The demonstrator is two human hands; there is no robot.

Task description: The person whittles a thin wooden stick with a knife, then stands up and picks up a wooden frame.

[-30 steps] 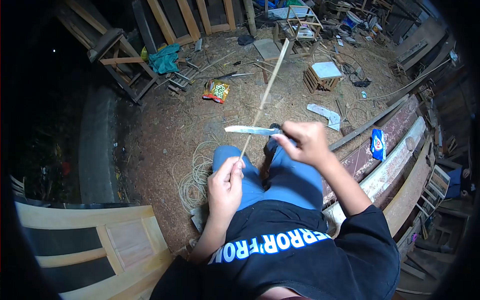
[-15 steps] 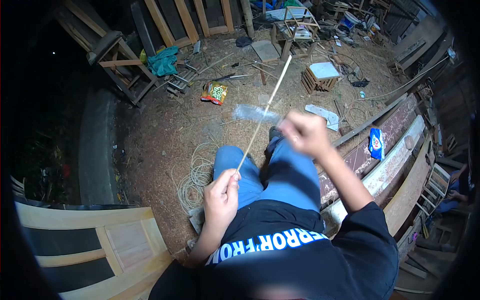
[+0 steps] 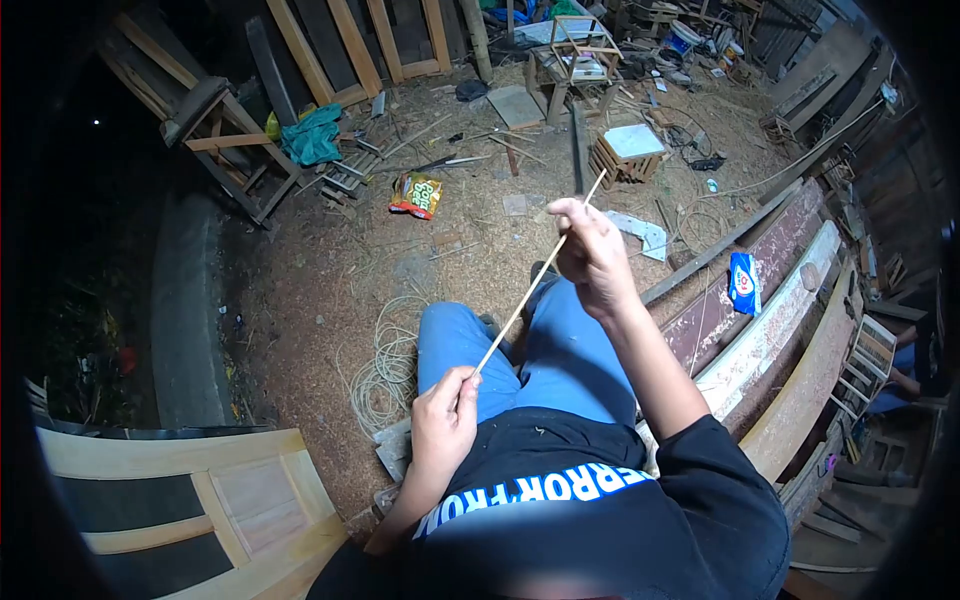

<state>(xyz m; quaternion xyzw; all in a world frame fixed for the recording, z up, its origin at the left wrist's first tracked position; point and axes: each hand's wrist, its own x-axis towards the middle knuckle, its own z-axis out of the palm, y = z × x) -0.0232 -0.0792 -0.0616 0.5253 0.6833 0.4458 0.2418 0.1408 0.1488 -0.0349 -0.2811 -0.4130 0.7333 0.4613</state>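
My left hand (image 3: 446, 412) pinched a thin stick (image 3: 520, 306); near the stick's far tip, my right hand (image 3: 594, 262) gripped a knife (image 3: 579, 150).

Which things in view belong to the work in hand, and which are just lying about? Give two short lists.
Seemingly in use:
thin stick, in the left hand
knife, in the right hand

Apparently just lying about:
snack packet
green cloth
blue packet
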